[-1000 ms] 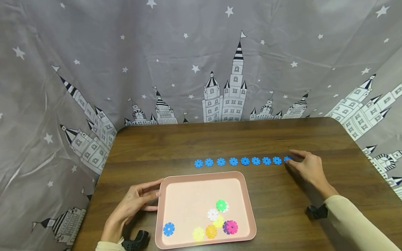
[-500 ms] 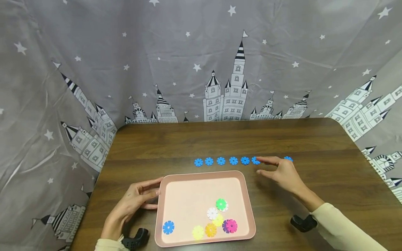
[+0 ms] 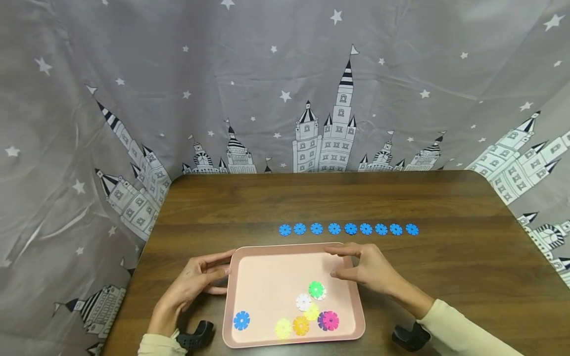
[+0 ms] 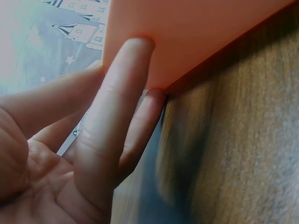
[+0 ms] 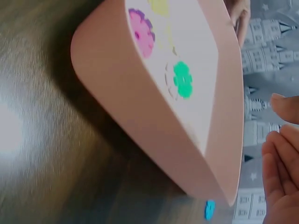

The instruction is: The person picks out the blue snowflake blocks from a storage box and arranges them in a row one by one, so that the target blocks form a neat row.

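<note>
In the head view a pink tray (image 3: 294, 250) lies on the table with loose flower-shaped plastic discs inside. Those include a blue disc (image 3: 242, 320) at the left, a green disc (image 3: 316, 289), a pink disc (image 3: 331, 320) over a purple one, and an orange disc (image 3: 301, 325) between yellow ones. My left hand (image 3: 191, 284) rests its outstretched fingertips against the outside of the tray's left wall. Over the tray's upper right corner hovers my right hand (image 3: 371, 269), thumb and fingers apart, holding nothing. Behind the tray runs a row of several blue discs (image 3: 350, 228).
The brown wooden table (image 3: 213, 198) reaches back to a grey curtain (image 3: 240, 64) printed with castles and stars. Black wrist devices, such as the right one (image 3: 410, 337), sit below both hands.
My right hand has moved left and nearer, from the right end of the blue row to above the tray. My left hand stays at the tray's wall.
</note>
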Demonstrator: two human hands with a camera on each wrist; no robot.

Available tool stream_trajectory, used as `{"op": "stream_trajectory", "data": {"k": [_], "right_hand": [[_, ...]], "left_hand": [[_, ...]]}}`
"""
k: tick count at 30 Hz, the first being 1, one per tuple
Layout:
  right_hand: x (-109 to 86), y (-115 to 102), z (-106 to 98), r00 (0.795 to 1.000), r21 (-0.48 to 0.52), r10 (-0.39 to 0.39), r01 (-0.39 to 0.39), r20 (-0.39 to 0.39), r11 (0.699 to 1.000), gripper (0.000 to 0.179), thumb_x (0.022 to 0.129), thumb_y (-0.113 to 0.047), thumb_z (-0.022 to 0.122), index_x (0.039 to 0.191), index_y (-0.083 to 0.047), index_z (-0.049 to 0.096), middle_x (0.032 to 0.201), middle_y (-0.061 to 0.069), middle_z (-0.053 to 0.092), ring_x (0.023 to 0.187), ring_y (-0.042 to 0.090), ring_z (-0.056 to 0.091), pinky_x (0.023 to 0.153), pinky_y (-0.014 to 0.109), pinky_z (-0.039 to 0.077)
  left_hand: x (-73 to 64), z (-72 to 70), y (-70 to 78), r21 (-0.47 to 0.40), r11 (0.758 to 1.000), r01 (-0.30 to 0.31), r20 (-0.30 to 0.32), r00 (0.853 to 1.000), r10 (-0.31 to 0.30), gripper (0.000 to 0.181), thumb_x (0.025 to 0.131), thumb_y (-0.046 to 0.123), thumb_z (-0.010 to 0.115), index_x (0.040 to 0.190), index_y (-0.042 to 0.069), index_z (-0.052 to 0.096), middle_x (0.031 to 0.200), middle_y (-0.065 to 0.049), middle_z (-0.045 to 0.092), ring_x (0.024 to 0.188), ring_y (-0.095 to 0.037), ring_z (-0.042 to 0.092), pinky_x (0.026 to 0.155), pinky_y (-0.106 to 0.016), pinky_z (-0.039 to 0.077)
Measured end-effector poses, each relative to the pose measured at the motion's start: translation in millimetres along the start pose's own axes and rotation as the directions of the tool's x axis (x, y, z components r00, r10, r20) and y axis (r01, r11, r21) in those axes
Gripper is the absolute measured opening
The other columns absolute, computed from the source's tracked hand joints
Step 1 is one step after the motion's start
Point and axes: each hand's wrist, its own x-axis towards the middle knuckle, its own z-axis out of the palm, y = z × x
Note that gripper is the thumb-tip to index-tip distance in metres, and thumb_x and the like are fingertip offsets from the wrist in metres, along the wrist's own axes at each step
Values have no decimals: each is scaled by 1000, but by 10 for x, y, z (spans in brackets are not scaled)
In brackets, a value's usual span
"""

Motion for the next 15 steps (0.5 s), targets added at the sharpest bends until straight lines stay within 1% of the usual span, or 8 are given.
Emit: {"op": "stream_trajectory", "data": {"k": [2,4,5,8,9,10,11,15], "right_hand": [[7,-30,46,1000,32,11,-12,26,999,45,76,-20,86,119,-18,73,114,0,72,80,18,61,42,18,35],[15,-61,90,999,43,12,-13,45,999,44,76,-19,85,118,-18,74,113,-3,72,80,18,61,42,18,35],[21,-74,114,999,45,6,-8,52,999,43,76,-18,85,117,-17,74,113,-4,72,90,17,63,47,19,41],[42,-114,191,997,44,-19,15,77,999,42,76,-17,85,117,-17,74,112,-10,72,100,17,63,63,24,54],[52,-127,218,996,43,-30,27,86,999,42,76,-17,84,117,-17,74,112,-11,71,111,17,61,73,26,56],[63,-140,246,995,56,-36,31,98,998,43,76,-17,84,117,-16,74,112,-11,71,112,17,61,77,28,58],[71,-155,274,993,67,-38,31,111,997,43,76,-17,84,118,-16,74,113,-12,71,117,16,59,85,33,57],[101,-212,393,985,129,-32,10,171,992,43,78,-17,84,120,-15,72,116,-12,70,113,12,61,92,40,56]], "left_hand": [[1,0,0,-3,1000,1,-1,1000,-1,57,96,3,61,145,-13,36,145,-36,35,111,-29,62,80,-52,59],[3,0,0,-1,1000,2,-2,1000,-2,57,96,3,62,144,-13,36,144,-36,37,111,-28,62,80,-52,59],[4,0,0,2,1000,3,-3,1000,-3,57,96,4,62,144,-13,36,144,-35,39,112,-28,62,80,-52,59],[2,-4,-2,11,1000,5,-6,1000,-5,57,96,4,63,144,-12,37,141,-36,42,112,-27,62,80,-51,59],[1,-6,-3,13,1000,5,-6,1000,-5,58,96,4,63,144,-13,37,141,-35,42,112,-27,62,80,-51,60],[-1,-8,-4,14,1000,6,-6,1000,-6,58,96,4,62,144,-13,37,141,-36,42,112,-27,62,80,-51,60],[-3,-10,-5,16,1000,6,-7,1000,-6,58,96,4,62,144,-13,37,141,-36,42,112,-26,62,80,-51,60],[-10,-14,0,19,1000,11,-10,1000,-11,57,96,4,62,144,-13,37,140,-35,43,111,-28,62,80,-50,60]]}}
